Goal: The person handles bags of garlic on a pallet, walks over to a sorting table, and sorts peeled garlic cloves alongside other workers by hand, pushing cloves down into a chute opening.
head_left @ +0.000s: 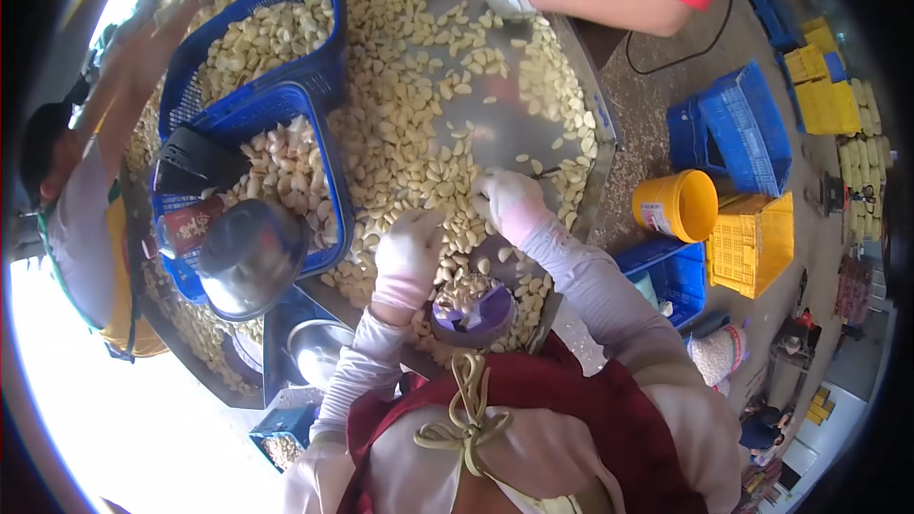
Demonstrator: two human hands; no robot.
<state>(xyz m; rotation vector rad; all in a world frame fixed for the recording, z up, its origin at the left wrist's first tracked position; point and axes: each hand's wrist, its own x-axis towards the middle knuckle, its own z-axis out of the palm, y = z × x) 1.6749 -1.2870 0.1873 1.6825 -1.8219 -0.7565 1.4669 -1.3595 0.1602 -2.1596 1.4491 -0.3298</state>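
White-gloved, the left hand (409,252) and the right hand (511,205) both have curled fingers; I cannot tell whether either pinches a clove. Pale garlic cloves (419,178) lie just beside and beyond the fingers, and between the hands, across the metal worktop (505,128). On the body side of the fingers sits a purple bowl (493,316) with peelings (463,289). Left of the left fingers stands a blue basket (335,176).
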